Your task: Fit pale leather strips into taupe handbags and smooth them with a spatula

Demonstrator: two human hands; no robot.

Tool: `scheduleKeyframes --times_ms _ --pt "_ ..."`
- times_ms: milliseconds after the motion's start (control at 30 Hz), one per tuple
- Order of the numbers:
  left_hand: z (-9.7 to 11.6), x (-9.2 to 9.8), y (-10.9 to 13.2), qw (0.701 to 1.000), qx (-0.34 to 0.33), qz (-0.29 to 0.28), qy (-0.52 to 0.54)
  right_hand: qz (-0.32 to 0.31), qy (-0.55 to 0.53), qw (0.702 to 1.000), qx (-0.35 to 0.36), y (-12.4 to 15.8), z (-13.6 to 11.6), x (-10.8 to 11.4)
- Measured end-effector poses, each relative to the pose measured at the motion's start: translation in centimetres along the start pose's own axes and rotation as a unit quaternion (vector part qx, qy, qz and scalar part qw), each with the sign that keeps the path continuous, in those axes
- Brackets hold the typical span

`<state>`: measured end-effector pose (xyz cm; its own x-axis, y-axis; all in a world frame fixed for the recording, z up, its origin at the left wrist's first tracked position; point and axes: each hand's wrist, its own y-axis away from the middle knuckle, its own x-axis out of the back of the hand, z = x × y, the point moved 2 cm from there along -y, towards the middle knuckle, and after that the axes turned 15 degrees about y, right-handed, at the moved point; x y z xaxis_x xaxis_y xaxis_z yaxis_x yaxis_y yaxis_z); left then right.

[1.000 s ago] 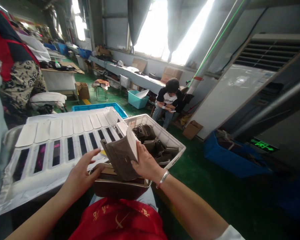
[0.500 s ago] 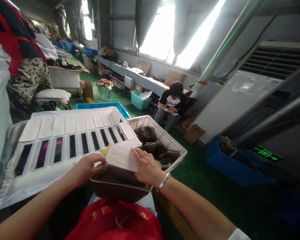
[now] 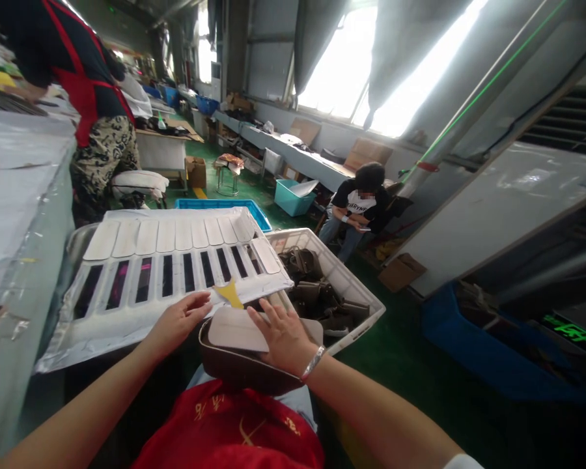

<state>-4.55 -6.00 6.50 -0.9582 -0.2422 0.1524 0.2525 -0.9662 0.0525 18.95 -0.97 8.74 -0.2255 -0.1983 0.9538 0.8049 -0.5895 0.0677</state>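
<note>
A dark brown box-shaped piece with a pale rim (image 3: 244, 370), maybe a bag body, sits on my lap. A white round-cornered panel (image 3: 234, 329) lies over its opening. My right hand (image 3: 286, 335) rests on the panel's right part with its fingers spread. Beside the left end of the piece, my left hand (image 3: 183, 320) hovers with loosely stretched fingers, holding nothing. A yellow notched piece (image 3: 230, 293) lies just beyond the panel, on the edge of a white-covered board (image 3: 127, 329). Similar white panels (image 3: 161, 236) are lined up along that board.
Right of the board stands a white plastic crate (image 3: 354, 335) with several brown pieces. Behind it is a blue crate (image 3: 224, 204). A seated person (image 3: 359, 202) holds a phone farther back; another person in a red apron (image 3: 78, 98) stands at left. A blue bin (image 3: 469, 352) is at right.
My left hand has come off the edge of the brown piece and opened. The white panel now lies flatter over the opening, my right hand spread on it. The yellow piece shows more fully.
</note>
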Motion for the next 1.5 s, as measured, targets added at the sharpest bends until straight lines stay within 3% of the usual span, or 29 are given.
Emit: scheduleKeyframes --times_ms 100,233,533,867,1033,1100,1167,1267,1367,1433,1500 --pt "-1.8 -0.9 0.2 0.999 0.002 -0.036 -0.014 0.01 0.03 0.999 0.032 0.8 -0.6 0.3" --pt "-3.6 -1.9 -0.3 0.997 -0.007 -0.067 -0.049 -0.001 0.089 0.996 -0.015 1.5 -1.8 0.4" --pt "-4.1 -3.9 -3.4 0.992 0.001 -0.075 -0.105 -0.032 0.104 0.99 -0.085 0.4 -1.6 0.0" --pt "-5.3 -1.7 -1.2 0.978 0.01 -0.106 -0.179 0.006 0.122 0.992 0.026 0.5 -4.0 -0.7" --pt "-5.2 -1.9 -2.0 0.962 -0.007 -0.112 -0.248 -0.026 0.048 0.997 0.047 -0.9 -3.8 -0.8" --pt "-4.6 -2.3 -2.3 0.955 -0.019 -0.119 -0.272 -0.04 -0.05 0.996 0.062 -0.5 -2.1 -0.2" --pt "-3.9 -2.6 -2.4 0.937 -0.038 -0.125 -0.324 -0.065 -0.143 0.987 0.025 0.8 0.6 0.4" --pt "-2.8 -3.4 -1.9 0.879 -0.106 -0.115 -0.451 -0.18 -0.23 0.952 -0.095 3.7 5.0 0.1" --pt "-1.8 -5.0 -0.9 0.819 -0.227 -0.092 -0.519 -0.298 -0.418 0.844 -0.155 6.5 7.0 -1.4" --pt "-1.2 -6.8 0.0 0.799 -0.31 -0.13 -0.498 -0.299 -0.514 0.783 -0.182 7.2 6.9 -2.5" --pt "-0.6 -9.2 1.1 0.795 -0.361 -0.222 -0.434 -0.281 -0.527 0.775 -0.206 7.2 6.5 -3.3"
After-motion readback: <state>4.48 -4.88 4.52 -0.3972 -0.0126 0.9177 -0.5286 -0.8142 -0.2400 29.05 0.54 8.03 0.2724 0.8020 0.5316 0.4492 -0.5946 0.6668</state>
